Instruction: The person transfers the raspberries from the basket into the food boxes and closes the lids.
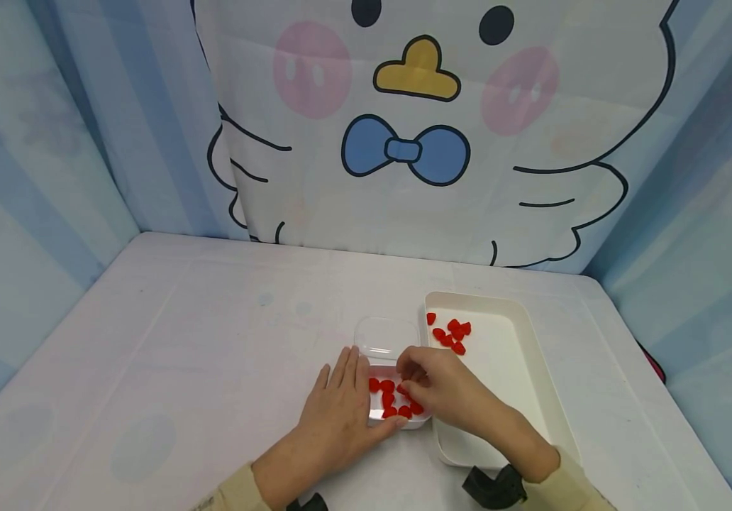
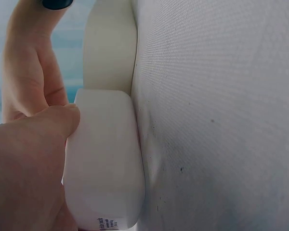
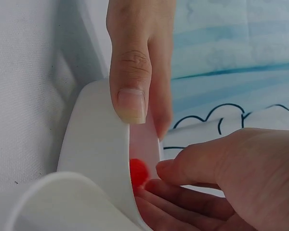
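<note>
From my seat at the feeds, I read this as the filling step: red pieces [image 1: 389, 399] sit in the small white box [image 2: 103, 159], and more lie in the white tray [image 1: 509, 376] just beside it at three o'clock. Left hand [image 1: 343, 411] at nine o'clock, fingers stretched long by the box's side, thumb against its near edge: bracing it, I'd say, with nothing lifted. Right hand [image 1: 447, 390] comes in from three, fingers bent, thumb and forefinger close together inside the box, right by one red piece. Pinched or just released? I can't tell!

If it's loose, my next call is a short lift over the rim and a swing to one o'clock, where the rest cluster in the tray's far left corner; one slim pinch, coming down from above.

Watch the edges: that tray corner leaves little finger room along its wall, and the clear lid [image 1: 385, 339] lies at twelve, just beyond the box. Open room? Plenty of bare tabletop [image 1: 181, 341] at nine and ten, out past the left hand, and a wide bare stretch of tray toward three. The curtain [image 1: 417, 213] stands well off at twelve.
</note>
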Tool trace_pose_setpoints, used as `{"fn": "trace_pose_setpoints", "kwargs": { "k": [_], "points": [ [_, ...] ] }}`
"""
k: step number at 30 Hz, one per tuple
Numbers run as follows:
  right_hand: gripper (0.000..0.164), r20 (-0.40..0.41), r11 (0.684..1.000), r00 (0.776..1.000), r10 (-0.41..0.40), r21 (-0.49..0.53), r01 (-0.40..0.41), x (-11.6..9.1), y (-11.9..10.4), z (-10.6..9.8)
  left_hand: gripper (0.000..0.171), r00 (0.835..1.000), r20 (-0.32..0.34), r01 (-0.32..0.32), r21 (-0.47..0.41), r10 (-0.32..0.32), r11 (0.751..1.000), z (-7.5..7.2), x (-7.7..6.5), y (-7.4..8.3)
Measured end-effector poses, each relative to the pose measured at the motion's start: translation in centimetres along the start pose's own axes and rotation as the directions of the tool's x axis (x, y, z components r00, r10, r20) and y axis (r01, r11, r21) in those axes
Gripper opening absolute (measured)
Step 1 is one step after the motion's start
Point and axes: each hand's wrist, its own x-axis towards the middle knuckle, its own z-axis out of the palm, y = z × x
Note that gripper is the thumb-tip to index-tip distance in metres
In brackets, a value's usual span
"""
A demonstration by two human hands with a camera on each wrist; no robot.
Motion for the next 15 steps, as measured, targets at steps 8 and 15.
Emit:
{"fn": "trace_pose_setpoints", "kwargs": {
  "k": [8,15],
  "points": [
    [0.016,-0.033,1.0,0.999,-0.011,0.023,0.011,-0.1,0.1,-0.4,0.105,1.0,-0.012,-0.008,0.007,0.008,1.0,0.1,-0.1,0.0],
    [0.013,-0.065,0.998,0.997,-0.028,0.052,0.032,-0.1,0.7,-1.0,0.104,1.0,-0.015,-0.005,0.001,0.005,1.0,0.0,-0.1,0.0]
  ]
}}
